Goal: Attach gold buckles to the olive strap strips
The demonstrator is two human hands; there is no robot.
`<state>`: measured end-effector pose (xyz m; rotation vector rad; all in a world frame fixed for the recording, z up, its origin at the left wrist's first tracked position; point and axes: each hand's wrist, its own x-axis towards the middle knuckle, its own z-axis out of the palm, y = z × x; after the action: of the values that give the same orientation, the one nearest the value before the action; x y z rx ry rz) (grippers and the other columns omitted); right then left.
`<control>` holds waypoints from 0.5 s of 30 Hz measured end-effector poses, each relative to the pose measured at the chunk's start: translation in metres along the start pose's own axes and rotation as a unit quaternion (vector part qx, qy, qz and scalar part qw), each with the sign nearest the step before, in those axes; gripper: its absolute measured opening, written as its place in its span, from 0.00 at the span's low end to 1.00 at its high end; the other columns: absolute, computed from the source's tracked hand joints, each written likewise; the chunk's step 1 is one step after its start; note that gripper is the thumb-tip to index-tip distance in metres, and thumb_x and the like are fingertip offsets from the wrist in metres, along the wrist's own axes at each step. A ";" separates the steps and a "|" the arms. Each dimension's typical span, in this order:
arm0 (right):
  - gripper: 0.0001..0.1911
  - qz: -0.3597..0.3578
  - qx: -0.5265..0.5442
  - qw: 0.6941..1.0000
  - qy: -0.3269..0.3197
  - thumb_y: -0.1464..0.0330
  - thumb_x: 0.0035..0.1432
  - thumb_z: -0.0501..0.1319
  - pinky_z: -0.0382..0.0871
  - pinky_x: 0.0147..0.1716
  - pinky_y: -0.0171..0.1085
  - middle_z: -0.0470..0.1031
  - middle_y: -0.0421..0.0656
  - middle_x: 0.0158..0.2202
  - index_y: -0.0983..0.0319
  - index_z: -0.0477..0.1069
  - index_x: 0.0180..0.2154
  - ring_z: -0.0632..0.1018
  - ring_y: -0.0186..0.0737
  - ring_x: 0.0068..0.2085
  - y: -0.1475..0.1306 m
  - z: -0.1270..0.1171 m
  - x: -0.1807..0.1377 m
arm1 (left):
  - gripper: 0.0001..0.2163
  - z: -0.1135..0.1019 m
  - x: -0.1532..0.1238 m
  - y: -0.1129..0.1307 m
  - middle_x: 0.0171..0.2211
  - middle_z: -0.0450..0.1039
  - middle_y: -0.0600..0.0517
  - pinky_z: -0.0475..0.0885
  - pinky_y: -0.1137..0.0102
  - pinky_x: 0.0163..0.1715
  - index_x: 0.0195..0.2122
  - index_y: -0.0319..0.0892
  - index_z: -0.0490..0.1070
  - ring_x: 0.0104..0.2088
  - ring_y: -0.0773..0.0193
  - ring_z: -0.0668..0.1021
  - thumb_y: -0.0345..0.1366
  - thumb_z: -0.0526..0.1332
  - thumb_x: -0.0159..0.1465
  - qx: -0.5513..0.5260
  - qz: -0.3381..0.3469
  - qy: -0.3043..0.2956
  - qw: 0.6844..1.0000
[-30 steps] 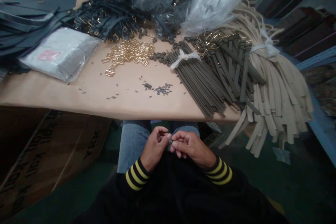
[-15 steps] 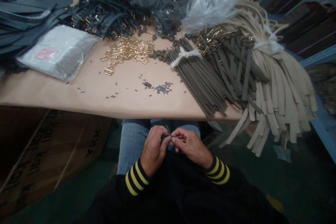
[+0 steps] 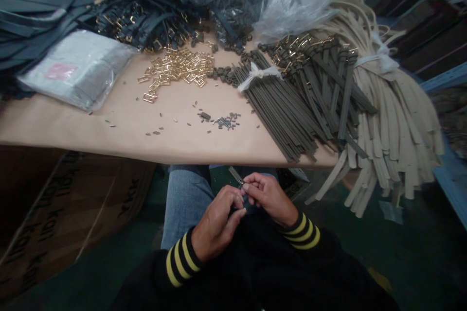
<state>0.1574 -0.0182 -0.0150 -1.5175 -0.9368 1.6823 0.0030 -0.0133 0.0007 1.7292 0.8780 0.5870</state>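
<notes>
Over my lap, below the table edge, my right hand point(image 3: 268, 197) pinches a short olive strap point(image 3: 236, 175) between thumb and fingers. The strap's free end points up and to the left; the rest is hidden by the fingers. Close beside it is my left hand point(image 3: 219, 218), its fingers curved and its thumb apart from them, with nothing visible between. On the table ahead lie a bundle of olive straps point(image 3: 280, 112) tied with a white band, a pile of gold buckles point(image 3: 178, 68) and a small heap of tiny dark metal pieces point(image 3: 226, 121).
Beige straps point(image 3: 394, 126) hang over the right table edge. Olive straps with gold buckles point(image 3: 324, 77) lie beside them. A plastic-wrapped white packet point(image 3: 78, 68) is at left, dark straps point(image 3: 146, 19) behind. A cardboard box point(image 3: 91, 209) stands below the table at left.
My left hand has come away from the strap, moving down and slightly left, and its thumb has parted from the fingers. The strap stays in my right hand, more of it now showing.
</notes>
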 end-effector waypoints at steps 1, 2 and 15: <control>0.11 0.001 0.011 1.000 -0.021 0.64 0.47 0.58 0.56 0.14 0.27 0.70 0.39 0.22 0.65 0.62 0.30 0.65 0.25 0.17 -0.001 -0.001 -0.001 | 0.03 -0.003 0.000 -0.003 0.32 0.64 0.49 0.64 0.68 0.38 0.28 0.41 0.61 0.36 0.63 0.68 0.28 0.51 0.57 0.000 -0.021 0.012 1.000; 0.11 0.003 0.020 0.999 -0.039 0.64 0.47 0.58 0.55 0.14 0.27 0.71 0.39 0.23 0.65 0.62 0.30 0.65 0.25 0.17 -0.002 -0.001 -0.002 | 0.04 -0.007 0.001 -0.008 0.32 0.64 0.49 0.64 0.67 0.38 0.29 0.41 0.63 0.36 0.63 0.68 0.28 0.50 0.57 -0.003 -0.054 0.036 0.998; 0.12 0.025 0.005 0.995 -0.096 0.62 0.48 0.57 0.56 0.14 0.26 0.71 0.41 0.24 0.66 0.62 0.30 0.66 0.25 0.17 0.003 0.002 0.001 | 0.11 -0.001 0.016 -0.018 0.14 0.61 0.60 0.60 0.78 0.13 0.30 0.36 0.66 0.13 0.76 0.62 0.41 0.58 0.54 -0.341 -0.254 0.137 0.895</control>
<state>0.1549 -0.0193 -0.0176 -1.4003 -0.9949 1.8925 0.0073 0.0030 -0.0170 0.7495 1.1039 0.6823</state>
